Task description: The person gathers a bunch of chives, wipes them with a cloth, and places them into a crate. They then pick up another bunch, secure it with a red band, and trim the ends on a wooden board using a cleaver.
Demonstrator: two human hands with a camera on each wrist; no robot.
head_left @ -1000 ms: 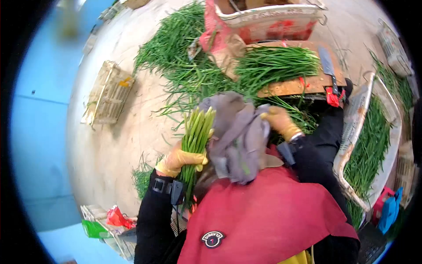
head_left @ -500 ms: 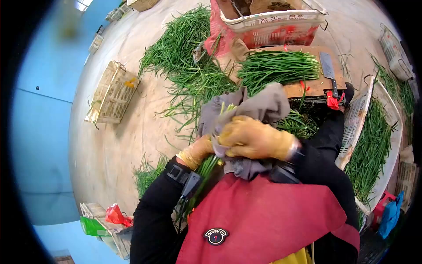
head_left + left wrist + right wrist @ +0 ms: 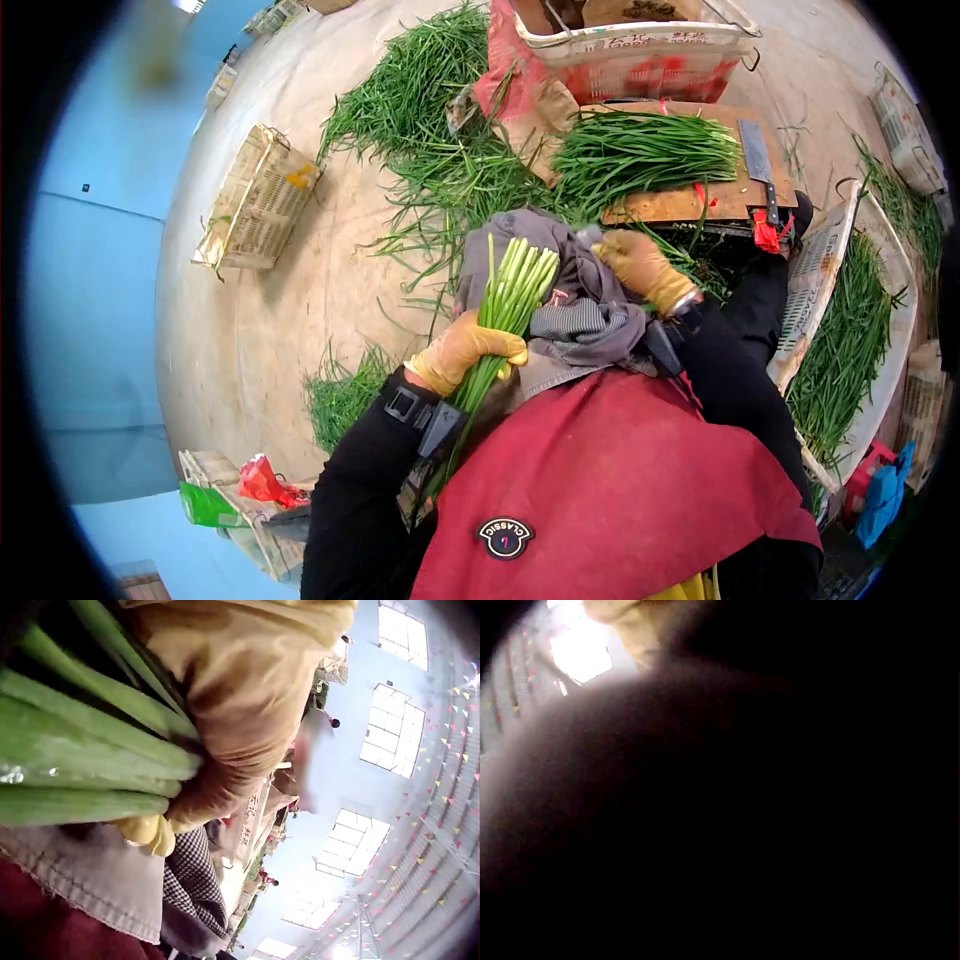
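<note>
**One bundle of green stalks point(image 3: 520, 285) in a closed left hand point(image 3: 462, 350)**

Head view: The left hand curls round the bundle; pale ends project forward, leaves trail beside its forearm. The right hand point(image 3: 640, 268), partly blurred, lies at the edge of a grey cloth point(image 3: 590, 335); its finger opening and any hold cannot be determined. Beyond the right hand, a knife point(image 3: 756, 150) rests on a board point(image 3: 745, 200).

Left wrist view: Gloved fingers wrap the stalks, fingertips point(image 3: 146, 829) below. A firm, uncrushing grip, with the ends roughly level, would probably serve best.

Right wrist view: Mostly dark; only part of a yellow glove point(image 3: 634, 630) shows.
</note>
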